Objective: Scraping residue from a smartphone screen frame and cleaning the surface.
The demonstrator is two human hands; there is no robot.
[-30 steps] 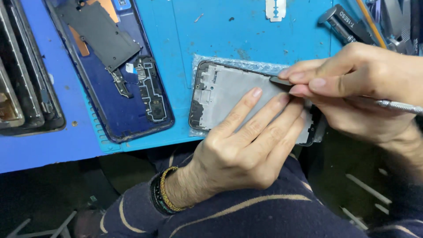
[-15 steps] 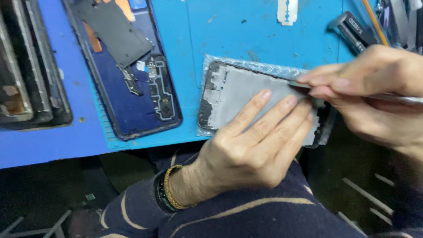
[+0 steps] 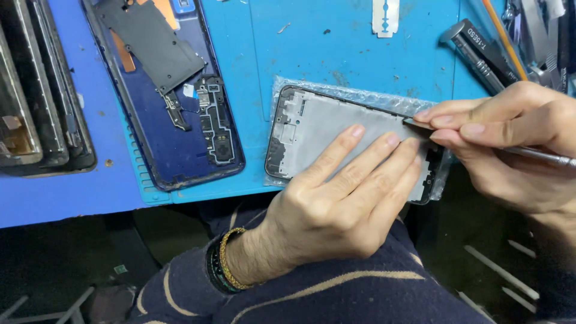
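From the head camera we see the left hand (image 3: 336,204) lying flat, fingers stretched out and together, pressing down on a grey phone frame (image 3: 312,129); it grips nothing, only holds the frame still. The frame lies on a sheet of bubble wrap (image 3: 360,96) at the near edge of a blue work mat (image 3: 312,54), partly overhanging that edge. The right hand (image 3: 516,144) has its fingers pinched closed round a thin metal tool (image 3: 540,155), whose dark tip touches the frame's far right edge, just beside the left fingertips (image 3: 393,141). To the left of the frame, well apart, lies an opened dark blue phone body (image 3: 180,132). Farther left we see a stack of dark screens (image 3: 36,108). A razor blade (image 3: 385,15) lies at the far edge, and a black screwdriver handle (image 3: 474,51) at the right.
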